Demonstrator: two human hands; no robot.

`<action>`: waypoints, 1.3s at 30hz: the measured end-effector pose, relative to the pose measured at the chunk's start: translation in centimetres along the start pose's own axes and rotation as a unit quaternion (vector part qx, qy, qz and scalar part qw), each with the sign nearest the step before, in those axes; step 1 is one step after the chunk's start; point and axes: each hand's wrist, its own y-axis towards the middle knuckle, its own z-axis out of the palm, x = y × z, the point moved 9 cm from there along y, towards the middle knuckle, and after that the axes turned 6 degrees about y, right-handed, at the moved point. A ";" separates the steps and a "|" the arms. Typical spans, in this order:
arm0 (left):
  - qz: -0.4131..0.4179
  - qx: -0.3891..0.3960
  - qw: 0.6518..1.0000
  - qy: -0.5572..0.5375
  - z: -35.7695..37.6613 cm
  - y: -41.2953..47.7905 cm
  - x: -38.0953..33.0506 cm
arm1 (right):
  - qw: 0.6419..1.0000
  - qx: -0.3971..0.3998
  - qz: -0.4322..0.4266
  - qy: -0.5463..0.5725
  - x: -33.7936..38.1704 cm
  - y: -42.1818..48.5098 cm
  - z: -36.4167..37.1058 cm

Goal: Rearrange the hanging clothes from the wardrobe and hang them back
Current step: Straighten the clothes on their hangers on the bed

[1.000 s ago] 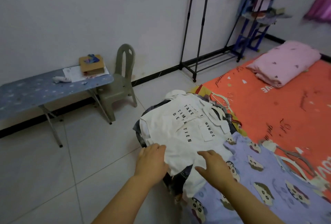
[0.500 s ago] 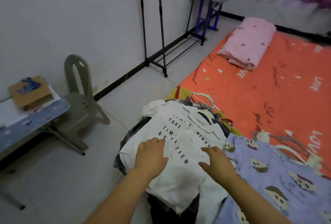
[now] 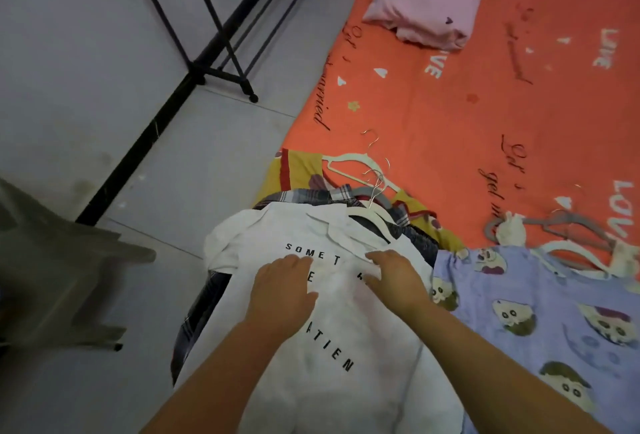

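Both hands have slid up the white printed shirt (image 3: 332,312) since half a second ago; they sat near the hem then, now they rest across the chest print just below the collar. The view has also tipped down and closer, so the desk seen earlier is out of frame. Left hand (image 3: 282,289) lies flat, fingers spread, palm down on the fabric. Right hand (image 3: 398,279) is also flat and open, fingertips near the collar. Neither grip closes on anything; both only press or smooth the cloth.

Likely meaning: the shirt is being flattened or lined up on its hanger before lifting. Nothing has gone back on the rail yet.

The shirt tops a pile of clothes (image 3: 311,196) at the bed's edge, directly under both hands. A white hanger (image 3: 367,213) sits at the collar, just beyond the right fingertips. More loose hangers (image 3: 356,166) lie further out on the orange bedsheet (image 3: 450,128). Grey hangers (image 3: 568,225) lie well off to the right of the right hand, beside a purple cartoon-print garment (image 3: 540,315). The black clothes rack (image 3: 221,45) stands far ahead-left of the left hand. A grey chair (image 3: 55,267) sits left, blurred.

In the way: tangled hanger hooks above the collar could snag when lifting. The chair partly crowds the floor path to the rack.
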 end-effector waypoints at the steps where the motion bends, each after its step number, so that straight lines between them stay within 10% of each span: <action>1: 0.004 0.007 1.000 0.001 0.6 1.1 0.0 | 1.000 -0.003 0.003 0.005 -0.3 1.4 -0.1; 17: 0.037 0.037 0.999 -0.014 4.6 8.3 0.4 | 0.989 -0.132 0.046 -0.048 -3.6 11.9 -1.8; 39: 0.231 -0.193 0.951 -0.075 -11.6 -6.5 -1.5 | 0.934 -0.321 -0.118 0.105 13.8 -17.6 -7.5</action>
